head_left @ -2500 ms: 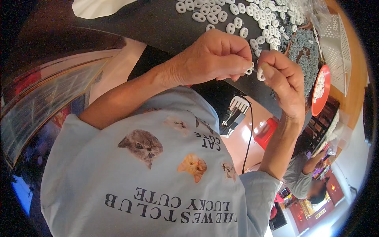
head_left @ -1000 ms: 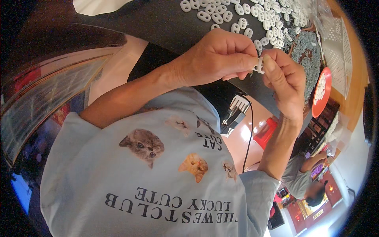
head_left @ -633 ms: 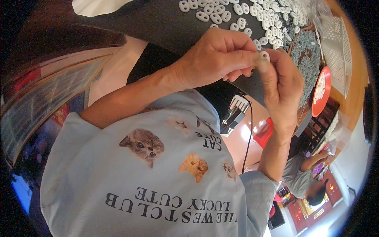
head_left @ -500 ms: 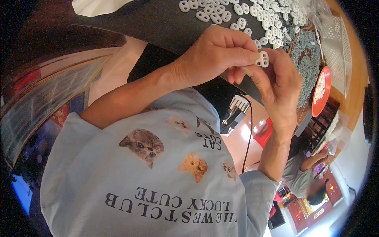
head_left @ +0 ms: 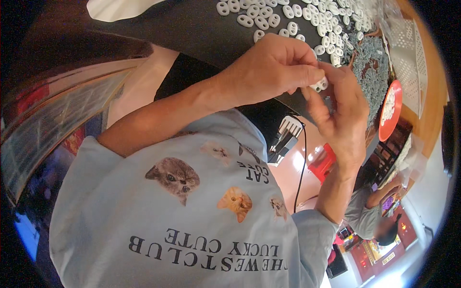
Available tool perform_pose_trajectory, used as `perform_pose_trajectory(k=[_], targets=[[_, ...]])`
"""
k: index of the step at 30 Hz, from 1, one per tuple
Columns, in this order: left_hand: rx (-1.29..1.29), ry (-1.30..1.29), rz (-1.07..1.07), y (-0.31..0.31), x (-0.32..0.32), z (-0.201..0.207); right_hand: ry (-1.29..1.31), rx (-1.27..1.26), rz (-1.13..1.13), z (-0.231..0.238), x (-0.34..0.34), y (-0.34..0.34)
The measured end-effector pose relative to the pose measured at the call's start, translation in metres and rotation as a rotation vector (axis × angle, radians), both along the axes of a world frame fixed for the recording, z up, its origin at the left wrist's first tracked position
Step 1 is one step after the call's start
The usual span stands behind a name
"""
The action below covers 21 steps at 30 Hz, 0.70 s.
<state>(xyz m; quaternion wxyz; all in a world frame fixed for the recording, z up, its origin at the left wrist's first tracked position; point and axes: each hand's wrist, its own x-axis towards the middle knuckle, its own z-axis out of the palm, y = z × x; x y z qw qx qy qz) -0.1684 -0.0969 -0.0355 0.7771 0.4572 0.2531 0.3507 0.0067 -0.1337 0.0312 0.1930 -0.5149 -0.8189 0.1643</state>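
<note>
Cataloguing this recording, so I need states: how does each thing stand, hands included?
Left hand: pinching the white two-holed piece
White two-holed piece: held, partly covered
Right hand: fingers curled at the piece, grip unclear
Loose white pieces: scattered across the dark table
Small gray parts: heaped
Orange-red dish: holding white pieces

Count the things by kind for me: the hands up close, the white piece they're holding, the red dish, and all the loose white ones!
Hands, left hand plus right hand: 2
Held white piece: 1 visible
Orange-red dish: 1
Total: 4
The loose white pieces overlap too much to count.
</note>
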Motion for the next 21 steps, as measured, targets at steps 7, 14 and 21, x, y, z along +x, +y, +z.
perform_pose_trajectory(k=[7, 14, 21], targets=[[-0.029, -0.004, 0.005, -0.0015, 0.0, -0.0002, -0.021, 0.05, 0.013, -0.0032, 0.0009, -0.001], [-0.028, 0.007, -0.009, -0.0003, 0.0025, -0.0024, -0.037, 0.034, 0.014, -0.0029, 0.0021, -0.0003], [-0.029, 0.016, 0.003, -0.0005, 0.0034, -0.0003, -0.045, 0.052, 0.026, -0.0056, 0.0046, -0.0013]])
